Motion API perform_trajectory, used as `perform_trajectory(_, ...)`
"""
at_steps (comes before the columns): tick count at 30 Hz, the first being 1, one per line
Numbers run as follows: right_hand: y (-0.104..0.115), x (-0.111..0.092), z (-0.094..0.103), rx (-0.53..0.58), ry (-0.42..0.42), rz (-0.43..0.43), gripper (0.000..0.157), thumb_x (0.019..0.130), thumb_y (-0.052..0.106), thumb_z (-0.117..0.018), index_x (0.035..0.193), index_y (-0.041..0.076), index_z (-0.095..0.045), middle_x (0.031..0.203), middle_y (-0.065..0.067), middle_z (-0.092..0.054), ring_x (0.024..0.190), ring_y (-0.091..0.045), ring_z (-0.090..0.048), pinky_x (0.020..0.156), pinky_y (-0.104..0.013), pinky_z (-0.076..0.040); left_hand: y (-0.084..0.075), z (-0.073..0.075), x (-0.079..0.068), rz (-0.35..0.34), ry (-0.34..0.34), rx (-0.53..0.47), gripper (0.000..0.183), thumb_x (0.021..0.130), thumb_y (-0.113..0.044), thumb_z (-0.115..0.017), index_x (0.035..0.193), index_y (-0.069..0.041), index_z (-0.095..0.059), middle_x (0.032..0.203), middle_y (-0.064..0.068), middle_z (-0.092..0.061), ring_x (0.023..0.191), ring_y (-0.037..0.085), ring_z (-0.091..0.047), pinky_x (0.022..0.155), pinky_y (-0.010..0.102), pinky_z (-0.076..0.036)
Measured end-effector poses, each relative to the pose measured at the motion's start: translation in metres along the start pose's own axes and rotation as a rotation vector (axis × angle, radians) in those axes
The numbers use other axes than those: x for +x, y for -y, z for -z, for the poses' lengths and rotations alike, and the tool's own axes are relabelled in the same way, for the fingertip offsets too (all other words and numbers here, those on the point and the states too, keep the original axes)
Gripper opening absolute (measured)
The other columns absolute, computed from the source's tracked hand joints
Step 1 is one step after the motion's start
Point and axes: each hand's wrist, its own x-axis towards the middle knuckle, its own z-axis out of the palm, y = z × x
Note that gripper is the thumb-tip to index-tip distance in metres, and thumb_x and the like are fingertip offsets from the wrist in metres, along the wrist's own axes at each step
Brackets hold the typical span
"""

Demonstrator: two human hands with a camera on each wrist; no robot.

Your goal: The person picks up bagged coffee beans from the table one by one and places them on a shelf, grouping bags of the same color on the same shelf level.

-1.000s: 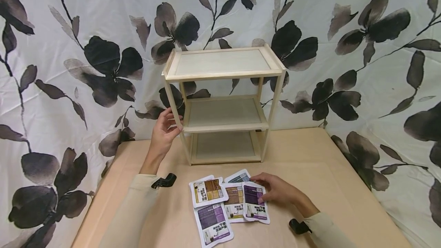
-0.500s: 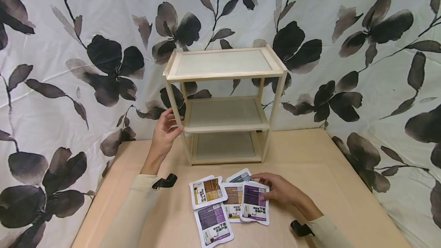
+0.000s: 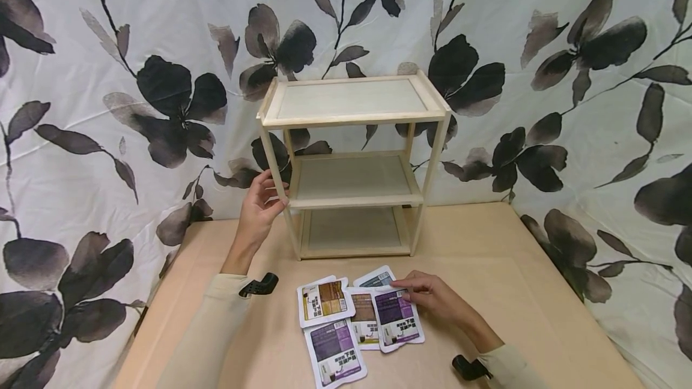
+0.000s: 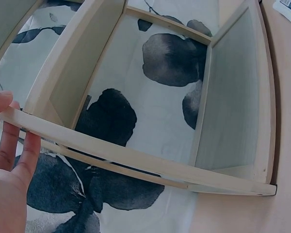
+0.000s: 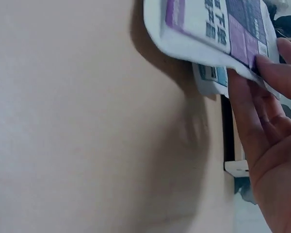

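My left hand [image 3: 256, 215] holds the front left post of a pale wooden three-tier shelf [image 3: 351, 99]. In the left wrist view, its thumb and fingers lie around that post [image 4: 126, 150]. Between thumb and fingers, my right hand [image 3: 440, 302] pinches the upper right edge of a white packet with a purple label [image 3: 399, 320]. The right wrist view shows the thumb on the packet's [image 5: 237, 24] printed face and fingers beneath. Under and behind it lie a brown-label packet [image 3: 363, 311] and a blue-label packet [image 3: 376, 280], both partly covered.
Left of these, a yellow-brown packet [image 3: 325, 302] lies over another white packet and overlaps a second purple packet [image 3: 336, 353]. All lie on a beige tabletop [image 3: 476, 245] in front of the shelf. A floral cloth [image 3: 540, 155] hangs behind.
The purple packet in my right hand has turned a little and shifted slightly left, its near end now swung to the right. My left hand stays on the post.
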Motion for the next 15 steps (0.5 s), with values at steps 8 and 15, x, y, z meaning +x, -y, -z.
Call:
perform_trajectory(8, -0.0077, -0.0037, -0.0062, 0.04, -0.021, -0.001, 0.023, 0.097, 0.001, -0.062, 0.116, 0.002, -0.075, 0.113, -0.016, -0.07, 0.106, -0.019, -0.064, 0.089, -0.022, -0.051, 0.0007, 0.0, 0.0002, -0.003, 0.002, 0.0, 0.067, 0.088, 0.018, -0.064, 0.148, -0.007, -0.045, 0.124, 0.038, -0.05, 0.109, 0.043, -0.059, 0.089, 0.024, -0.054)
perform_trajectory(15, -0.004, -0.0077, -0.0097, 0.084, 0.031, -0.124, 0.026, 0.099, 0.008, -0.063, 0.124, 0.007, -0.071, 0.118, -0.014, -0.068, 0.099, -0.011, -0.059, 0.082, -0.019, -0.05, -0.0004, -0.0006, -0.0005, 0.002, -0.008, 0.006, 0.067, 0.088, 0.018, -0.065, 0.147, -0.006, -0.045, 0.124, 0.036, -0.051, 0.11, 0.046, -0.058, 0.088, 0.023, -0.054)
